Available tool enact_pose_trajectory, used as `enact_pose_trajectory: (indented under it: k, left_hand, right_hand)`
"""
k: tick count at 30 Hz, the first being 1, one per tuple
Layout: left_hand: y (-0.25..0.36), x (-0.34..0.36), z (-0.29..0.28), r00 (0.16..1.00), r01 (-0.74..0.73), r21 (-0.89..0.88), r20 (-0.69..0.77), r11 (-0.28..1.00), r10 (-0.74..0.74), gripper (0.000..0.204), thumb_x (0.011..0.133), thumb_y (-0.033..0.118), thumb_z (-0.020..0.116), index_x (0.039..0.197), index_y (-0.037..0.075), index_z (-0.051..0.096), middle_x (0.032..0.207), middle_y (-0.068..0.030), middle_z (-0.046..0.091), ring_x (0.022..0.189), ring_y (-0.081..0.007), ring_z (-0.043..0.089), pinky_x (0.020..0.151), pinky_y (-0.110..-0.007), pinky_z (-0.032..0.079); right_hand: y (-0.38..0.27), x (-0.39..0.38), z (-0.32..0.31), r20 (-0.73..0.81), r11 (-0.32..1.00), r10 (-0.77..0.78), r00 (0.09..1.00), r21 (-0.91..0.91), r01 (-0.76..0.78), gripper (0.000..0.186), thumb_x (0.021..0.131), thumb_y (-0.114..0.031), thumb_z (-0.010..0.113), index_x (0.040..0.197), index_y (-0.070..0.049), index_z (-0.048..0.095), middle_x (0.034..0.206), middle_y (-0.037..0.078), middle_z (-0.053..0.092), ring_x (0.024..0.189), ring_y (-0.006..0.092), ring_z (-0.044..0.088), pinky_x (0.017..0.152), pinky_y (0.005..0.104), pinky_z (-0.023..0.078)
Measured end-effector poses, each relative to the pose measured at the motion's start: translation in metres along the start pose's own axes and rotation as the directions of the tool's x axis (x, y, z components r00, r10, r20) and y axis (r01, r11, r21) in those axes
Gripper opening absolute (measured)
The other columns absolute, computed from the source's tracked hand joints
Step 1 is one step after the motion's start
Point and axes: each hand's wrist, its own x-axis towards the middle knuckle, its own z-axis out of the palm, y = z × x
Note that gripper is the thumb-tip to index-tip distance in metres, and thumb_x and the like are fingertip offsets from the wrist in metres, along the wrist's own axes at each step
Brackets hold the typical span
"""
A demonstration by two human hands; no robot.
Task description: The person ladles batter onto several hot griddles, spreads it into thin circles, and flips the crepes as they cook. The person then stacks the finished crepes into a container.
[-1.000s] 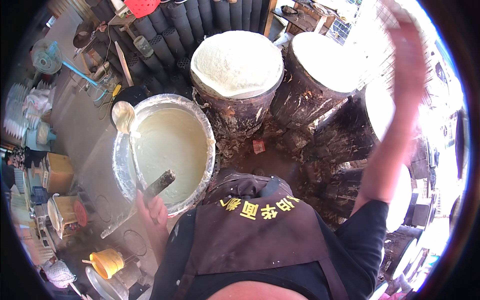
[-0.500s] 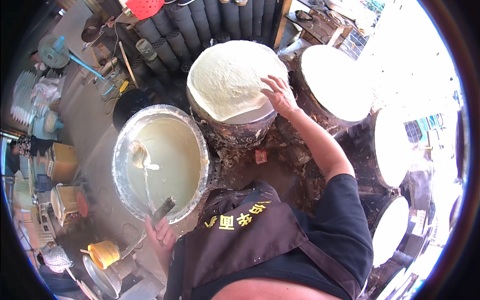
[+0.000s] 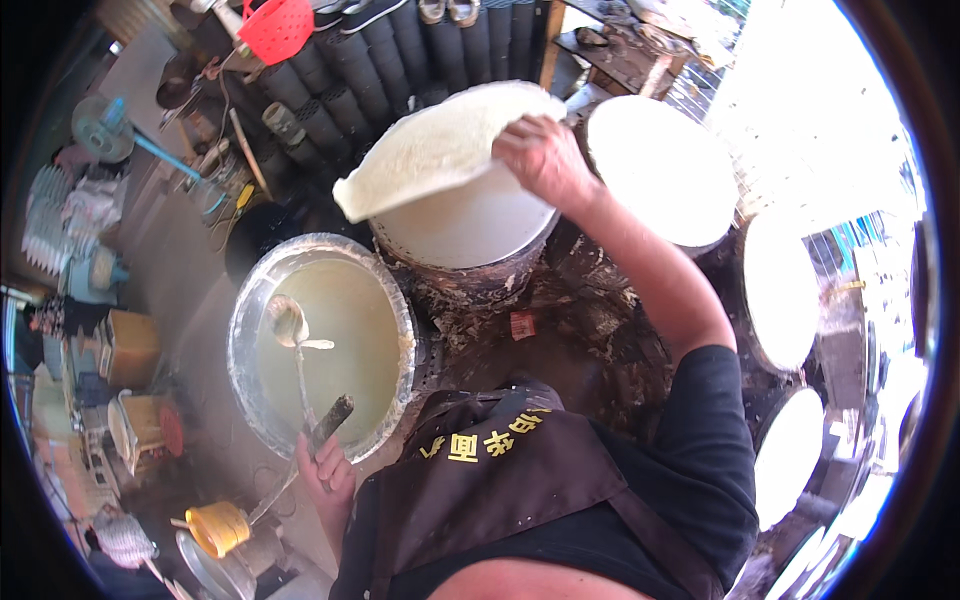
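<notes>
We log the pale sheet (image 3: 440, 150), gripped by our right hand (image 3: 545, 162), now lifted toward the far edge of the griddle (image 3: 465, 225), near edge newly bared, so apparently mostly loosened; our left hand (image 3: 327, 466) clasps a ladle (image 3: 286, 320).

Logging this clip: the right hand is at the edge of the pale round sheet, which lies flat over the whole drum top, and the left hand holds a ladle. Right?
Not quite: in the head view, the sheet is partly lifted, baring much of the drum top. The rest stands.
</notes>
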Motion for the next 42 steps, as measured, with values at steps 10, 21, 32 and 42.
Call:
enact_pose_trajectory:
  k: [10, 21, 32, 42]
  left_hand:
    - [0.05, 0.082, -0.037, 0.631, 0.486, 0.118, 0.638, 0.866, -0.441, 0.04, 0.098, 0.038, 0.048, 0.071, 0.011, 0.039, 0.052, 0.0028, 0.033, 0.037, -0.0056, 0.032, 0.029, -0.021, 0.028]
    - [0.065, 0.125, -0.033, 0.46, 0.465, 0.396, 0.656, 0.792, -0.598, 0.026, 0.097, 0.021, 0.052, 0.081, 0.003, 0.042, 0.063, 0.0006, 0.035, 0.043, -0.0071, 0.032, 0.036, -0.019, 0.031]
    - [0.006, 0.085, -0.04, 0.581, 0.143, 0.575, 0.61, 0.805, -0.539, 0.018, 0.095, 0.015, 0.053, 0.097, 0.001, 0.042, 0.072, -0.0004, 0.038, 0.051, -0.0075, 0.037, 0.04, -0.021, 0.036]
    - [-0.031, 0.038, -0.077, 0.621, -0.03, 0.724, 0.554, 0.689, -0.555, 0.025, 0.095, 0.019, 0.053, 0.109, 0.003, 0.04, 0.079, -0.0018, 0.042, 0.059, -0.0102, 0.042, 0.049, -0.023, 0.041]
  right_hand:
    - [-0.247, -0.183, -0.13, 0.189, 0.769, 0.621, 0.76, 0.041, -0.638, 0.004, 0.075, -0.008, 0.057, 0.072, -0.008, 0.054, 0.074, 0.009, 0.057, 0.076, 0.028, 0.059, 0.069, 0.0394, 0.047]
    - [-0.501, -0.372, -0.189, -0.067, -0.243, 0.97, -0.235, -0.371, -0.896, 0.013, 0.075, -0.01, 0.057, 0.085, -0.008, 0.065, 0.086, 0.012, 0.066, 0.085, 0.0322, 0.065, 0.07, 0.0437, 0.053]
    - [-0.815, -0.443, -0.409, -0.533, -0.255, 0.228, -0.815, 0.775, -0.578, 0.021, 0.083, -0.014, 0.07, 0.097, 0.0, 0.065, 0.088, 0.011, 0.068, 0.079, 0.0182, 0.065, 0.069, 0.027, 0.053]
    - [-1.057, -0.606, -0.315, -0.181, 0.449, -0.241, -0.953, 0.85, -0.275, 0.026, 0.087, 0.0, 0.063, 0.112, 0.002, 0.06, 0.106, 0.013, 0.066, 0.094, 0.0267, 0.065, 0.083, 0.0412, 0.055]
